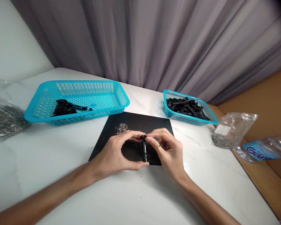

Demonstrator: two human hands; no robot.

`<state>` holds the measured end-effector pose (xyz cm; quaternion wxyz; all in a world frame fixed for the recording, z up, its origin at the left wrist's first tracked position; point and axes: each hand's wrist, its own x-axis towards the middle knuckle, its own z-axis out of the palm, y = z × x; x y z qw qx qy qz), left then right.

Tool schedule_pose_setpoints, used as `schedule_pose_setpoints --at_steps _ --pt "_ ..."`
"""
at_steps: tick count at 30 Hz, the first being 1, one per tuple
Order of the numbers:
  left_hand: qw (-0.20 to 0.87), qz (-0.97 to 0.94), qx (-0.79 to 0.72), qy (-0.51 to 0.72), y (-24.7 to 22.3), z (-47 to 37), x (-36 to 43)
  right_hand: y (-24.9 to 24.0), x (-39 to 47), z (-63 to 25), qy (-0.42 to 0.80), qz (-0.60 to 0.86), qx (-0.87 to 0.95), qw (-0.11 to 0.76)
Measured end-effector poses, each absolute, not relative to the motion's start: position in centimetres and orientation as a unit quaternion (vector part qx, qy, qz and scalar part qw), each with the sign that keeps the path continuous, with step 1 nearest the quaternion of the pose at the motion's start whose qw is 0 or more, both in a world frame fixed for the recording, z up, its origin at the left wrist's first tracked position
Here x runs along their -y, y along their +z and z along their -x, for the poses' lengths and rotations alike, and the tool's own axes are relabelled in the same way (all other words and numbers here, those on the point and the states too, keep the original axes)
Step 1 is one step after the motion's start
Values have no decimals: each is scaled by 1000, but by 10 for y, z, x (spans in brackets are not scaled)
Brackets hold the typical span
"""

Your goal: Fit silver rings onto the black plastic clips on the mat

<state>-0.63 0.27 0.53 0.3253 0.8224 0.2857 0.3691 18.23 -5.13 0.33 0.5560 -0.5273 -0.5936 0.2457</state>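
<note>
Over a black mat (103,142), my left hand (118,151) holds a narrow black plastic part (144,149) by its two ends, fingers at the far end and thumb at the near end. The part's grooved side faces up. My right hand (168,145) is closed at the part's far end, thumb and index finger pinched there. A small silvery piece shows by its fingers; whether something sits between the fingertips is hidden. A pile of small shiny metal pieces (122,128) lies on the mat behind my left hand.
A blue basket (77,117) with a few black parts (65,107) stands back left. Another blue basket (189,118) at right is heaped with black parts (187,107). Bags of metal pieces lie far left (7,120) and right (223,140), beside a plastic bottle (262,151).
</note>
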Motion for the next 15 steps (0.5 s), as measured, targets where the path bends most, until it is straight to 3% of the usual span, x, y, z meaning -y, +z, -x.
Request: schedule_pose_setpoints --at_steps 7,15 --pt "320 -827 -281 368 6 6 -3 -1 53 -174 170 527 606 571" --pt "299 -838 -274 366 4 5 -3 -4 52 -176 7 506 682 529"
